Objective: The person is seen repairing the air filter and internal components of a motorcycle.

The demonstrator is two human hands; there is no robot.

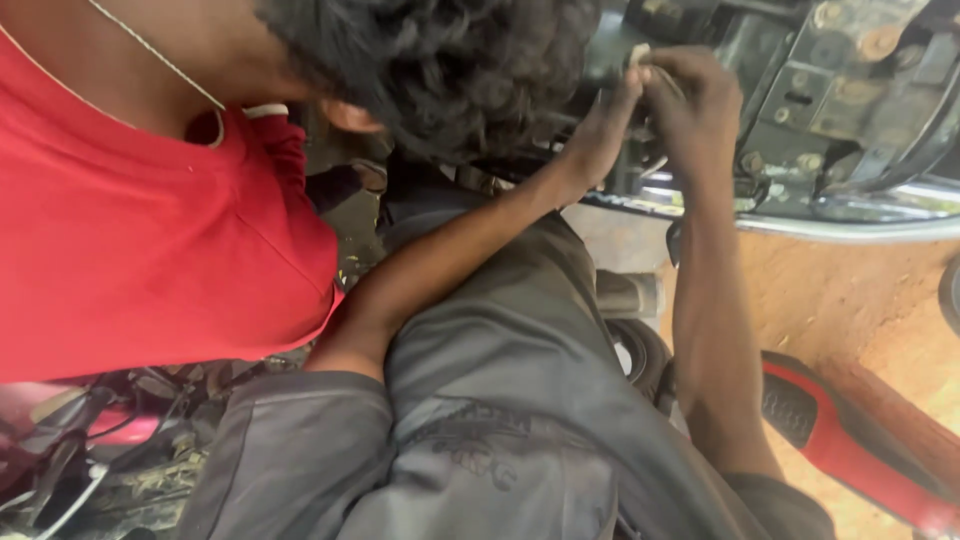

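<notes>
Both my arms reach up from grey sleeves to a grimy motorcycle engine (840,90) at the top right. My left hand (608,125) and my right hand (695,100) meet there, fingers pinched together on a small pale part (640,52) against the dark metal. The fingertips hide most of that part, so I cannot make out its shape. Another person in a red shirt (130,230) leans in from the upper left, and their dark hair (440,60) covers the area just left of my left hand.
A chrome pipe (860,228) runs under the engine. Orange dirt ground (850,300) lies at the right, with a red and black bike part (830,430) on it. Tangled cables and pink-red bodywork (90,450) fill the lower left. A black tyre (640,350) shows beside my grey shirt.
</notes>
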